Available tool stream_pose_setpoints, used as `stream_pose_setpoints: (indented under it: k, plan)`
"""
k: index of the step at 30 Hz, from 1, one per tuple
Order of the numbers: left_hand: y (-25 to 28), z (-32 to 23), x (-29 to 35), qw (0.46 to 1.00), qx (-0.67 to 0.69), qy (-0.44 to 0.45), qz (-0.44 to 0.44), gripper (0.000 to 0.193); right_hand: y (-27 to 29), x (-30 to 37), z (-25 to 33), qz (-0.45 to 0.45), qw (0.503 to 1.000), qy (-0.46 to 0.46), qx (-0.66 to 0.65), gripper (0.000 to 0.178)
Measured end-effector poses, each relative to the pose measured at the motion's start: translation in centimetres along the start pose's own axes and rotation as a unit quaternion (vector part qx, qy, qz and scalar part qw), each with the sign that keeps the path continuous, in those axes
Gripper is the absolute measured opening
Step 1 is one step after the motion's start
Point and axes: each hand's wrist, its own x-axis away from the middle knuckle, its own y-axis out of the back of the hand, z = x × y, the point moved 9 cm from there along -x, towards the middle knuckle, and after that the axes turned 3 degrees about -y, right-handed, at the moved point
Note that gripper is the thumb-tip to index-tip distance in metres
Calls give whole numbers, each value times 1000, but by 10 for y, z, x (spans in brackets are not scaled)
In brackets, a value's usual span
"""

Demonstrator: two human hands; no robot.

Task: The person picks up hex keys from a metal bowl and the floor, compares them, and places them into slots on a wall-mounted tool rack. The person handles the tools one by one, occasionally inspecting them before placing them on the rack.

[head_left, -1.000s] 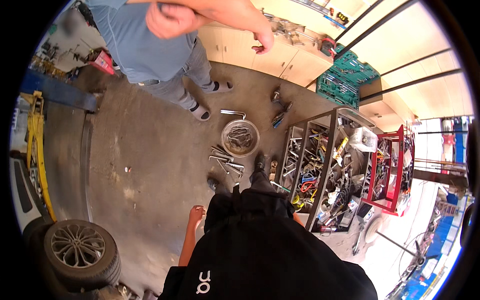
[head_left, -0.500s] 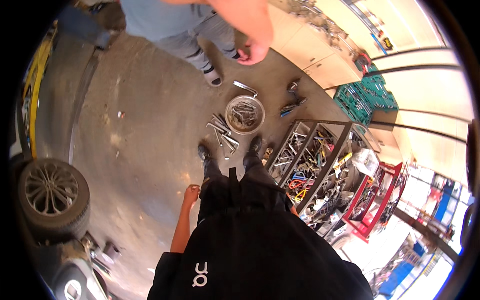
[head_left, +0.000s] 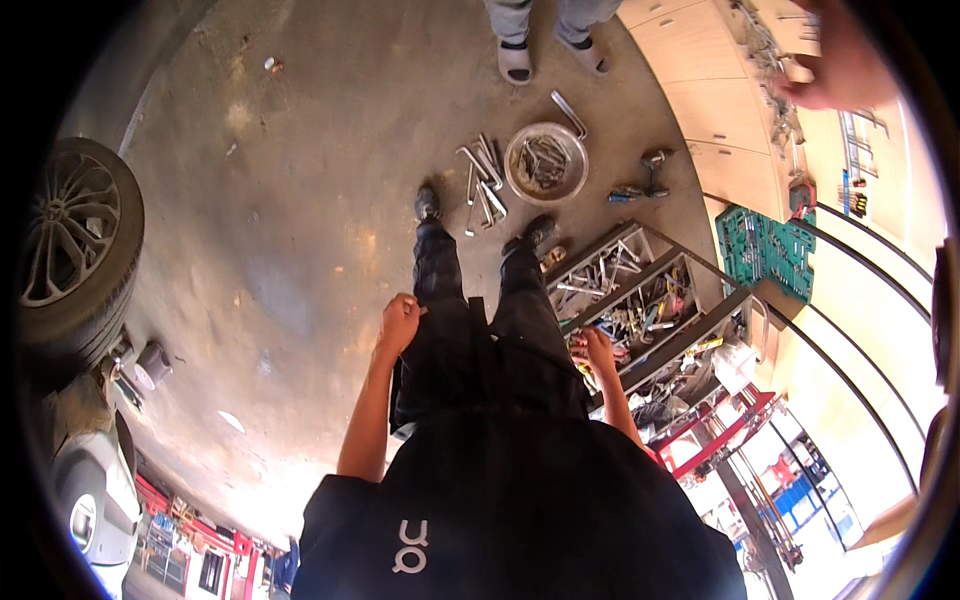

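Observation:
My left hand (head_left: 401, 321) hangs beside my left thigh, its fingers curled in with nothing visible in them. Level with my right thigh is my right hand (head_left: 599, 348), its fingers too small and blurred to read. It appears in front of the open tool cart (head_left: 690, 262), whose compartments hold wrenches, pliers and other hand tools; I cannot tell whether it touches them. Several L-shaped hex keys (head_left: 484, 185) lie on the floor ahead of my feet. Beside them stands a round metal bowl (head_left: 577, 186) full of small metal pieces, with a larger L-shaped bar (head_left: 568, 112) next to it.
A cordless power tool (head_left: 655, 172) and a blue-handled tool (head_left: 637, 193) lie right of the bowl. A green socket case (head_left: 765, 250) lies open near wooden cabinets (head_left: 690, 75). Another person's shoes (head_left: 515, 65) and hand (head_left: 835, 75) show ahead. At left stands a wheel (head_left: 85, 235).
My view has swung, so the bowl and hex keys sit higher in it. My right hand has come into sight. The other person's hand now appears over the workbench.

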Motion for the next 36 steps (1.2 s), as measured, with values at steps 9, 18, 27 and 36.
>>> stream_pose_setpoints:
  k: [9, 18, 27, 36]
  plan:
    - [-16, -7, -66, 996, -15, -72, 51, 18, -202, -42, 30, 100, 968, 155, 171, 26]
    - [-132, 29, -152, 985, -91, -54, 140, 19, -219, -191, 21, 115, 976, 63, 172, 23]
    - [-274, 95, -198, 967, 30, -40, 251, 28, -204, -397, 4, 10, 866, 165, 472, 30]
    - [-285, 68, -153, 747, -360, -91, 552, 37, -220, -564, -31, -63, 868, 78, 486, 40]
